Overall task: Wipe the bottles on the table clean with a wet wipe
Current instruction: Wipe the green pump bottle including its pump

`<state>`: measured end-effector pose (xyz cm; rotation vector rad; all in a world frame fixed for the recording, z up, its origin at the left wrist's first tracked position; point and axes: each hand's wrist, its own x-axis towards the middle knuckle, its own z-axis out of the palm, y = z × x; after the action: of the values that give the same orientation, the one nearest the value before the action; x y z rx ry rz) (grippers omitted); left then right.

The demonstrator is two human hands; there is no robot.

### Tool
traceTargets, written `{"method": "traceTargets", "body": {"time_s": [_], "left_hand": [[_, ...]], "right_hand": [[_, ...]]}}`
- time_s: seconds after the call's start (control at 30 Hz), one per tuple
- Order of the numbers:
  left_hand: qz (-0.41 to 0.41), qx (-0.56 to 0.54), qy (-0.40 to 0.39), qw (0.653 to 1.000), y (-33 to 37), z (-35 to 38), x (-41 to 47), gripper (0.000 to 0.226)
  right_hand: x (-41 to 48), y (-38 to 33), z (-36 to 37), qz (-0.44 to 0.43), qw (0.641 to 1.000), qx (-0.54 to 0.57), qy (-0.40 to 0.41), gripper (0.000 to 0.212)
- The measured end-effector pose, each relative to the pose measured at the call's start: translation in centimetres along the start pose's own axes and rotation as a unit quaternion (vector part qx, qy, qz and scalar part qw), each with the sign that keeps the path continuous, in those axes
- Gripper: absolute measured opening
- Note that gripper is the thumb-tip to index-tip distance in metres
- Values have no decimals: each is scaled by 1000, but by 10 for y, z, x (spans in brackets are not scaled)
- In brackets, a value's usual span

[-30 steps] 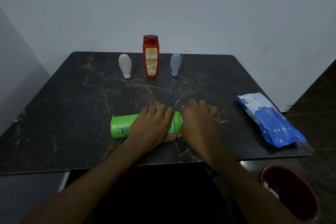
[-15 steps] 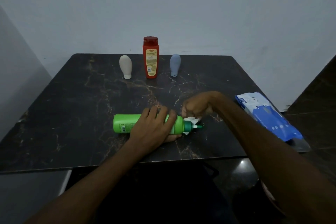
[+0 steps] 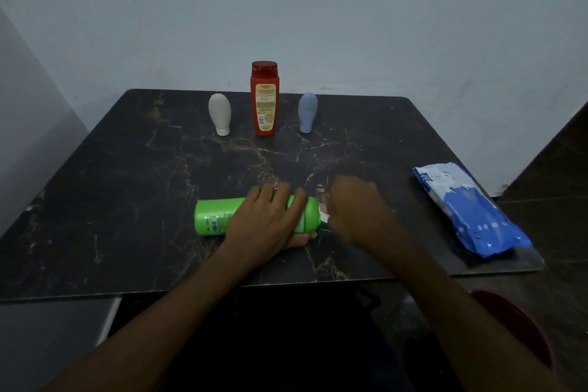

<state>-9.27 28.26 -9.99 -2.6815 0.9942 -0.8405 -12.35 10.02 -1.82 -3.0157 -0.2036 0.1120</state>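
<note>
A green bottle (image 3: 216,216) lies on its side near the front of the dark marble table (image 3: 127,184). My left hand (image 3: 267,219) grips its middle, fingers over the top and thumb underneath. My right hand (image 3: 359,210) covers the bottle's cap end and holds a white wet wipe (image 3: 323,212), of which only a small edge shows. At the back stand a red bottle (image 3: 264,99), a white bottle (image 3: 219,113) and a blue-grey bottle (image 3: 307,111), the last two upside down on their caps.
A blue and white pack of wet wipes (image 3: 467,210) lies at the table's right edge. A dark red bin (image 3: 521,331) stands on the floor below the front right corner. A pale wall runs behind the table.
My right hand lifted off the cap end, showing the cap and wipe, then came back down over it. My left hand kept its grip on the green bottle.
</note>
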Motion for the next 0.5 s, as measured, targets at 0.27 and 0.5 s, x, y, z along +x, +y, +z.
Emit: {"method": "traceTargets", "body": {"time_s": [0.27, 0.5], "left_hand": [[-45, -84, -225, 970, -16, -4, 31, 97], [-73, -229, -351, 905, -34, 3, 55, 86]], "right_hand": [[-14, 2, 104, 9, 952, 98, 289, 39], [-12, 8, 107, -15, 940, 113, 322, 26]]}}
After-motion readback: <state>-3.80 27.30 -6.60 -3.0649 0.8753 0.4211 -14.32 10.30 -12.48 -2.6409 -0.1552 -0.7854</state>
